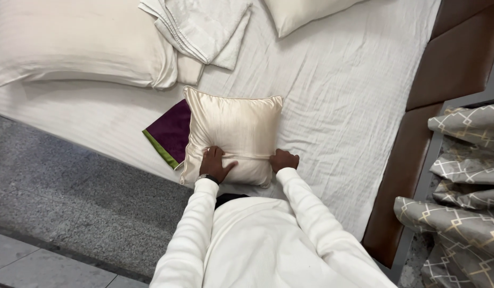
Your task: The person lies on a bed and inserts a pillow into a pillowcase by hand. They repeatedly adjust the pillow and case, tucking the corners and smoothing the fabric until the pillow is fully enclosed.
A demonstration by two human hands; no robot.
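Observation:
A shiny cream square cushion [235, 128] lies on the white bed sheet [332, 90] near the bed's edge. My left hand [215, 163] presses flat on the cushion's near left part, fingers spread over the fabric. At the cushion's near right corner, my right hand [283, 159] is closed and pinches the fabric along a crease that runs between both hands. A purple cloth with a green border [169, 133] sticks out from under the cushion's left side.
A large white pillow [76, 42] lies at the far left, folded white linen [199, 26] beside it, another pillow [300, 13] at the top. A brown padded headboard [449, 69] runs along the right, patterned grey curtains [465, 186] beyond it. Grey carpet [70, 192] lies left.

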